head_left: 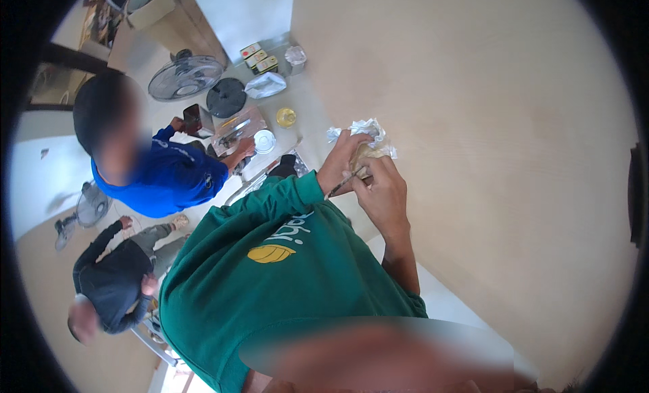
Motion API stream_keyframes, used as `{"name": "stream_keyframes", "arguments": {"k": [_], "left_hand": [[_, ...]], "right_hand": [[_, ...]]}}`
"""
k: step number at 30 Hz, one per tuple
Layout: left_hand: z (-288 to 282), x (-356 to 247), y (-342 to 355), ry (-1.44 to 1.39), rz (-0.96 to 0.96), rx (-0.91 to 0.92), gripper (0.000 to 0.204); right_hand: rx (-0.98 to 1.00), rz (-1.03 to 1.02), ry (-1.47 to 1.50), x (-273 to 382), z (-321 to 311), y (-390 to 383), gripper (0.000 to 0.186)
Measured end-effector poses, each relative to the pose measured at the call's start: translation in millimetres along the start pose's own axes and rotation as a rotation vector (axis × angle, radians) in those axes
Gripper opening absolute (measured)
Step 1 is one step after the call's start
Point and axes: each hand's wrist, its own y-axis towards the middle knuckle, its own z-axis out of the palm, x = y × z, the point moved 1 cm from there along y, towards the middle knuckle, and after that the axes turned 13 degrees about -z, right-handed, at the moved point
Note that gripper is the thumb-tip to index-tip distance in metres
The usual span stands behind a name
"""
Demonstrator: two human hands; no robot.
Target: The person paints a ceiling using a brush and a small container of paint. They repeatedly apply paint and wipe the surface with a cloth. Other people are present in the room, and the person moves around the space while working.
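Between both hands (337, 162) (385, 193) sits crumpled white material (370, 128).

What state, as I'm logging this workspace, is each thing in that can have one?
White wrapping: crumpled
Left hand: fingers bent, holding the wrapping
Right hand: fingers bent, exact grip hidden
Thin stick: slanted between the hands
White bag: crumpled
Large fan: grille fitted, spinning unclear
Other fan: spinning unclear
Small cartons: grouped together, flaps unclear
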Motion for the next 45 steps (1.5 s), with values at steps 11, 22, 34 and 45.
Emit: {"name": "stream_keyframes", "arguments": {"k": [11,22,34,45], "left_hand": [[40.2,56.8,15.2,0.416,0.112,-0.12,0.083],[83.5,99.2,50.2,0.027,0.108,0.018,0.078],[89.6,119.3,44.1,-0.109,0.084,0.061,0.076],[86.1,118.4,50.1,0.04,0.076,0.046,0.077]], "right_hand": [[0.072,-0.142,0.169,-67.4,-24.4,-18.0,0.035],[-0.891,-0.815,-1.662,-26.1,-397.6,34.1,0.027],[-1.301,-0.837,-2.19,157.6,-533.1,45.8,0.064],[-1.6,-0.818,-1.969,123.2,-559.9,84.9,0.076]]}}
